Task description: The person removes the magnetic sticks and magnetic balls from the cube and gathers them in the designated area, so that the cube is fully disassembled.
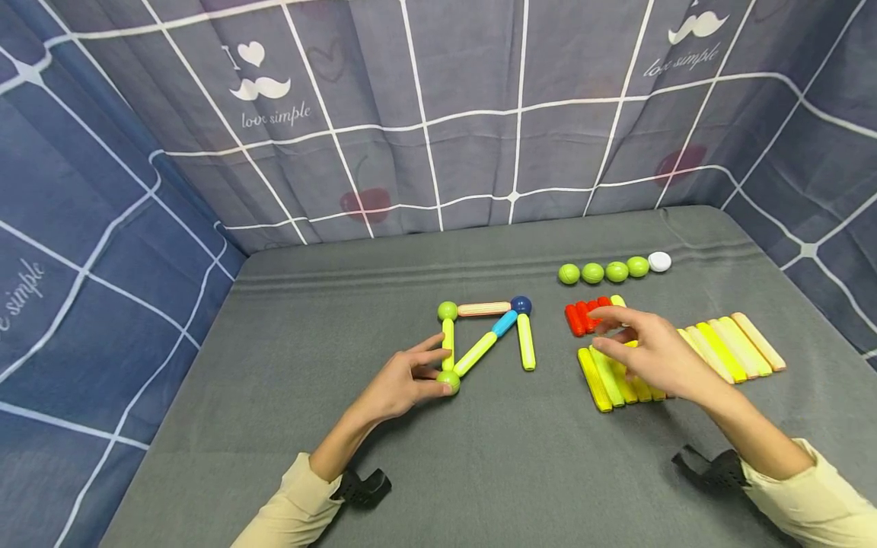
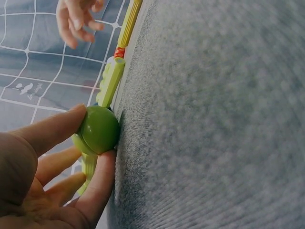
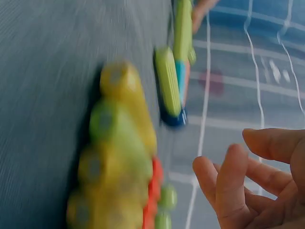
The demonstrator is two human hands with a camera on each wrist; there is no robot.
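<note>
My left hand (image 1: pixel 404 383) pinches a green ball (image 2: pixel 99 130) between thumb and fingers at the near left corner of a frame of rods and balls. A yellow-green rod (image 1: pixel 448 342) runs from that ball to another green ball (image 1: pixel 448 311). From there a striped pink rod (image 1: pixel 483 309) reaches a dark blue ball (image 1: pixel 521 305). A slanting rod, part blue and part yellow-green (image 1: pixel 476 354), joins the blue ball to the pinched one. One more yellow-green rod (image 1: pixel 526 342) extends from the blue ball toward me. Above a row of yellow rods (image 1: pixel 594 380), my right hand (image 1: pixel 658 354) hovers with loosely bent fingers, holding nothing.
Short red rods (image 1: pixel 575 320) lie behind the yellow row, partly hidden by the right hand. Farther back, several green balls (image 1: pixel 592 273) line up with a white ball (image 1: pixel 660 262). More pale and yellow rods (image 1: pixel 733 346) lie at the right. A checked cloth (image 1: pixel 466 167) surrounds the grey surface.
</note>
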